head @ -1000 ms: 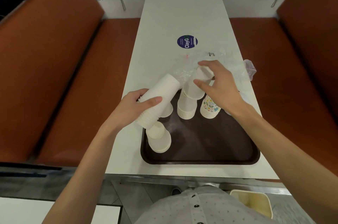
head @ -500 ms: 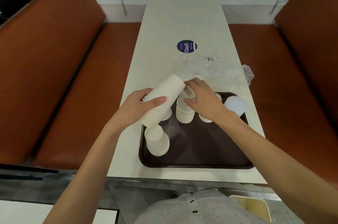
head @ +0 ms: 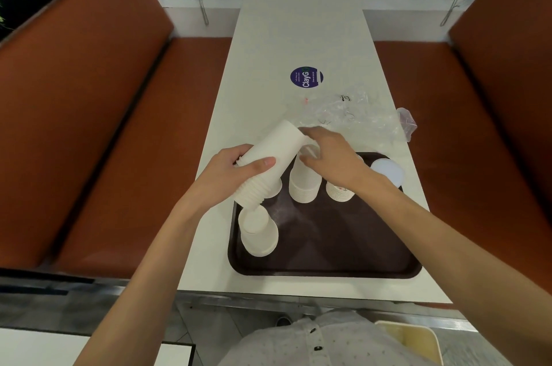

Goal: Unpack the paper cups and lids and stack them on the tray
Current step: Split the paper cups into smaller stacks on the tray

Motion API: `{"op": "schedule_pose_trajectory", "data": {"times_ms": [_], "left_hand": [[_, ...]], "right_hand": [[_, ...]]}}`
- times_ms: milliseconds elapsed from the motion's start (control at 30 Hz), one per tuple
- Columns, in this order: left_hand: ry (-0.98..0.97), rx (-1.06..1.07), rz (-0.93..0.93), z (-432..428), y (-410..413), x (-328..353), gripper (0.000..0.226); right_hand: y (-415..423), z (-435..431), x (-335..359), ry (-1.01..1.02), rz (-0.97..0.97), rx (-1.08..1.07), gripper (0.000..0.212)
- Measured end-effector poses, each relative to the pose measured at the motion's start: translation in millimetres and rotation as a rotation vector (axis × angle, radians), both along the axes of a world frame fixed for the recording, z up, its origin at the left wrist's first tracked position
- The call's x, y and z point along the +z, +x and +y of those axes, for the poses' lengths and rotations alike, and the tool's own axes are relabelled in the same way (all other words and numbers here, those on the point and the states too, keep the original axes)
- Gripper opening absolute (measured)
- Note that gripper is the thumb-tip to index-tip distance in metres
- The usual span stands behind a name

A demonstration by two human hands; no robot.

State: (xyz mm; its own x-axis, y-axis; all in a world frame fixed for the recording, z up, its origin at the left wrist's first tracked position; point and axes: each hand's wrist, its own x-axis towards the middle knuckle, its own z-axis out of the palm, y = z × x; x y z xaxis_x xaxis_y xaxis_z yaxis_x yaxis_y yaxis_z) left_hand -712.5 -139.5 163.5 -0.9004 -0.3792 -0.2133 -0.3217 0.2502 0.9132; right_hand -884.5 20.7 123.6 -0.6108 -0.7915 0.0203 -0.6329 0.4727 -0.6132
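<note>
Held stack: a nested sleeve of white paper cups (head: 268, 159) hangs tilted at centre frame, above the upper left corner of the tray. Its closed end points to upper centre and its rims point down-left.
Left hand: the left hand (head: 230, 171) is wrapped round the sleeve's lower half, thumb laid across the top.
Right hand: the right hand (head: 331, 156) is at the sleeve's closed end, fingers bent over the middle stack. Blur hides whether it pinches a cup, so I cannot tell.
Step in hand: probably drawing cups off the closed end to add to a tray pile.
Doing it well: grip the sleeve firmly without crushing the rims, pull along its axis, then lower the cup straight down so it nests and tips no neighbour.
Tray: the dark tray (head: 328, 273) carries the middle stack (head: 304, 183), a printed stack (head: 339, 192) to its right, a near stack (head: 258, 234) at lower left, and a white lid (head: 388, 174) in the upper right corner.
Desk: the desk (head: 283, 37) bears crumpled plastic wrap (head: 358, 114) just beyond the tray.
</note>
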Motion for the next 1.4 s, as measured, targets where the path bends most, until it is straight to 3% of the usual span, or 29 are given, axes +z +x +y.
{"op": "schedule_pose_trajectory", "data": {"times_ms": [167,267,400,567,733,867,1400], "left_hand": [[0.022,0.024,0.001,0,-4,1,0.043],[0.027,0.033,-0.005,2,-8,1,0.049],[0.038,0.009,0.003,5,-11,1,0.063],[0.05,0.015,0.005,6,-13,2,0.047],[0.043,0.016,0.001,7,-15,4,0.065],[0.02,0.009,-0.012,7,-16,6,0.051],[-0.026,0.061,-0.033,10,-18,6,0.059]], "right_hand": [[4,-2,37,-0.399,-0.532,-0.182,0.04],[10,-2,49,-0.422,-0.764,-0.128,0.033],[18,-3,50,-0.358,-0.687,-0.078,0.036],[13,-3,54,-0.413,-0.655,-0.088,0.034],[8,-2,57,-0.467,-0.626,-0.12,0.027],[5,1,58,-0.485,-0.61,-0.142,0.03],[5,3,59,-0.57,-0.634,-0.196,0.02]]}}
